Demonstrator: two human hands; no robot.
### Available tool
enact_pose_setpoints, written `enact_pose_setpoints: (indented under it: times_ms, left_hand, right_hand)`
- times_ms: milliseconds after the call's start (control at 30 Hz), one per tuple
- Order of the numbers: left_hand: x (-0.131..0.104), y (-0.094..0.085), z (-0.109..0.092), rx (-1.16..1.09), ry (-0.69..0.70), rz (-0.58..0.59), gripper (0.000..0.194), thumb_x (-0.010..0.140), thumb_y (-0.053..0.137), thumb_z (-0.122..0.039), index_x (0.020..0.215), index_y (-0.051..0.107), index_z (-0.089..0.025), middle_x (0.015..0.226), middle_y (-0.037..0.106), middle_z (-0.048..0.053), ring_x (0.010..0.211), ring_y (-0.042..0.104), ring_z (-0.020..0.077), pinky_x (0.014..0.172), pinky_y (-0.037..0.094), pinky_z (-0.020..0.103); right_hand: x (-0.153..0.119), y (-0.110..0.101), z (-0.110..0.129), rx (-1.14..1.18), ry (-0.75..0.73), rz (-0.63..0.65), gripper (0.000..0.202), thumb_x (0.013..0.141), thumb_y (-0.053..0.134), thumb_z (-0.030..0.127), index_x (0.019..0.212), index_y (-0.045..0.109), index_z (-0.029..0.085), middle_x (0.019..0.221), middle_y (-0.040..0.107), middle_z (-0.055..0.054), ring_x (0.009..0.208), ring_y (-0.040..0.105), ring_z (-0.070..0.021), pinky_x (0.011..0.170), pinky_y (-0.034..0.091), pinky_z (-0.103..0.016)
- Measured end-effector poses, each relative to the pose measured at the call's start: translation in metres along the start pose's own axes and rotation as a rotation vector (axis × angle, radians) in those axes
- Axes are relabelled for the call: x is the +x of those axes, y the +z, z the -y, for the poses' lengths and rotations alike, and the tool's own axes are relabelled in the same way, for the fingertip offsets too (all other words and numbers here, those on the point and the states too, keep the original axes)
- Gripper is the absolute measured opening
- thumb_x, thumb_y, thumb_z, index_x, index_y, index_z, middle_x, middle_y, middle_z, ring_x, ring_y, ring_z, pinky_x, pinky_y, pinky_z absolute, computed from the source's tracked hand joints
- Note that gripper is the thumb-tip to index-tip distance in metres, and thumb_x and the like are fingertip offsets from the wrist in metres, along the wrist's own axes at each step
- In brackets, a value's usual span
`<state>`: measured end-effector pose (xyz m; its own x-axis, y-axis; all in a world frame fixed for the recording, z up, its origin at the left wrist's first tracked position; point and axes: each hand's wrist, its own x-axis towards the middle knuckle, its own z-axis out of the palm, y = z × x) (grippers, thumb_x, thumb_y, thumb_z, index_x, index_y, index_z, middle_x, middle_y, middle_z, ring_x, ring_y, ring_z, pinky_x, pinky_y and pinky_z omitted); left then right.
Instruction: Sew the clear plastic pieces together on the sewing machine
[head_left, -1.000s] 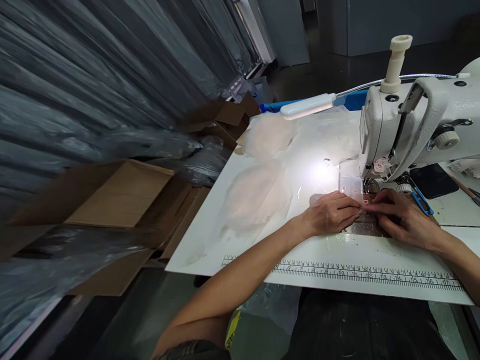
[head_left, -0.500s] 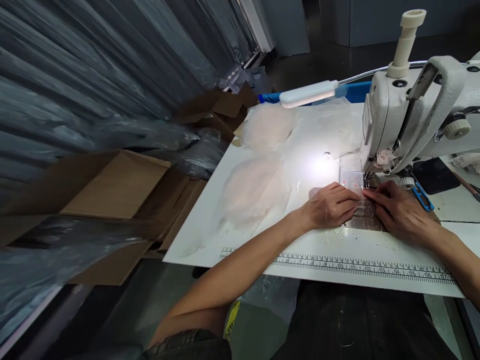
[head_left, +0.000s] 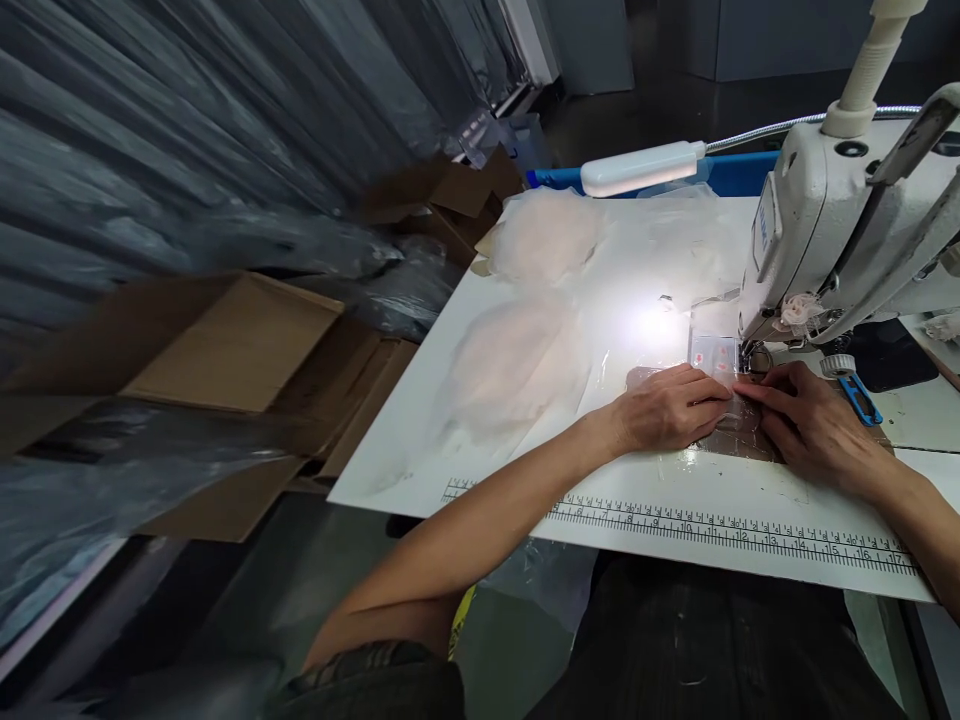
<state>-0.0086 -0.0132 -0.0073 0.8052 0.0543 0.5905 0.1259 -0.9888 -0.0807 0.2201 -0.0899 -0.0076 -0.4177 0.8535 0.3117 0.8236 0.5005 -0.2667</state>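
At your left, an open cardboard box (head_left: 232, 340), flaps spread. Beyond it, a smaller carton (head_left: 466, 190), also open; crumpled clear plastic (head_left: 409, 295) lies between the two. Far left: grey, folded curtain (head_left: 225, 130), sheen on surface. Far side: grey panels (head_left: 592, 50) above dark floor (head_left: 600, 125). At your right, a dark phone (head_left: 892, 355) lies flat on the table (head_left: 405, 440).

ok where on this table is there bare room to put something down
Mostly bare: the table's front-left corner, beside the nearer pale piece, and a slim strip between the left hand and printed ruler. Crowded: by the sewing machine, with the right hand, clear film and blue tool.
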Motion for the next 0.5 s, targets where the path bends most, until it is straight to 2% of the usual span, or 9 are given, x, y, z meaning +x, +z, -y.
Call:
enact_pose_setpoints:
  times_ms: [233,400,500]
  left_hand:
    - [0.0008,-0.0004,-0.0008,-0.001,-0.006,-0.022,0.016,0.096,0.052,-0.015,0.087,0.065,-0.015,0.094,0.074,0.004,0.076,0.063,0.0111,0.068,0.051,0.027]
    - [0.0014,-0.0011,-0.0002,0.011,0.006,0.003,0.016,0.098,0.05,-0.016,0.09,0.065,-0.017,0.094,0.074,0.003,0.076,0.064,0.0106,0.067,0.05,0.027]
    - [0.0017,-0.0014,0.0003,0.012,0.023,-0.023,0.015,0.097,0.051,-0.015,0.09,0.065,-0.016,0.092,0.074,0.002,0.074,0.063,0.0104,0.065,0.05,0.027]
  right_hand:
    - [-0.002,0.0007,0.0013,0.051,-0.021,-0.058,0.041,0.096,0.04,0.021,0.128,0.065,0.021,0.103,0.061,-0.012,0.088,0.061,-0.0224,0.079,0.056,-0.04]
    - [-0.0018,0.0014,0.0005,0.021,-0.008,-0.035,0.04,0.095,0.041,0.021,0.127,0.067,0.023,0.105,0.063,-0.012,0.09,0.061,-0.023,0.081,0.057,-0.041]
    - [-0.0023,0.0018,-0.0005,0.018,0.002,-0.018,0.04,0.095,0.042,0.021,0.126,0.067,0.023,0.104,0.063,-0.013,0.092,0.061,-0.0238,0.082,0.057,-0.042]
